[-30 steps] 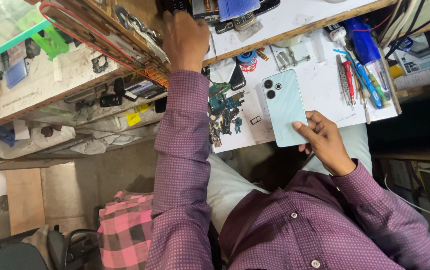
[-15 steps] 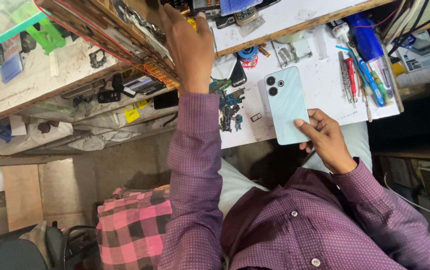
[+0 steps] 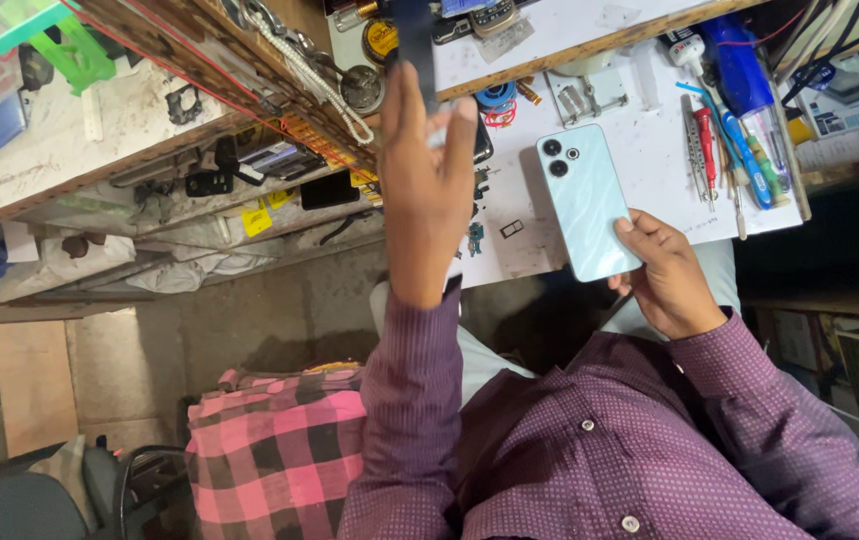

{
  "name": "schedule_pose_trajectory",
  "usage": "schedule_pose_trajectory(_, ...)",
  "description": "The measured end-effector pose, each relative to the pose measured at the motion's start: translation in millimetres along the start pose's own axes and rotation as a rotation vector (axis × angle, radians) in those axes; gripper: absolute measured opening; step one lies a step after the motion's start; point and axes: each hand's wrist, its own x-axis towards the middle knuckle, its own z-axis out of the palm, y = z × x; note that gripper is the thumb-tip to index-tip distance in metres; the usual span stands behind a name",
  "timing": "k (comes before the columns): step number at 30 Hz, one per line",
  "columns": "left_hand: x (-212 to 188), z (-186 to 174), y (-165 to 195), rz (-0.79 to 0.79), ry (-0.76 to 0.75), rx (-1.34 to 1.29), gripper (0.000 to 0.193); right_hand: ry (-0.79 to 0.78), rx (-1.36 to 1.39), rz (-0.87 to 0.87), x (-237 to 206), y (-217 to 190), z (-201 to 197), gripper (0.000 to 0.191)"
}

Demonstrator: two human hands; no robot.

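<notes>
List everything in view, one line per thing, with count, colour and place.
phone: one, pale blue-green, back up on the white bench, lower end in the right hand
dark strip: one, black, held up by the left fingers
screwdrivers: several, red, blue and green handles, right end of the bench
tape roll: one, blue, above the phone
bench: one, white top
shelf: one, wooden, cluttered, upper left
checked cloth: one, pink and black, lower left
left hand: raised, fingers closed on the dark strip
right hand: gripping the phone's lower end
</notes>
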Motion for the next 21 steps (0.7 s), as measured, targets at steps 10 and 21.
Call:
schedule_pose_trajectory(10, -91.6, 25.7, -23.1, -0.095, -0.094, -0.185, 0.052, -0.052, 0.187, -0.117, -1.6, 1.6, -6.5, 0.032)
schedule_pose_trajectory(21, -127.8, 106.1, -83.1, -0.589, -0.211, -1.067, 0.041, -0.088, -0.132, -0.126, -1.9, 5.0, 7.4, 0.036)
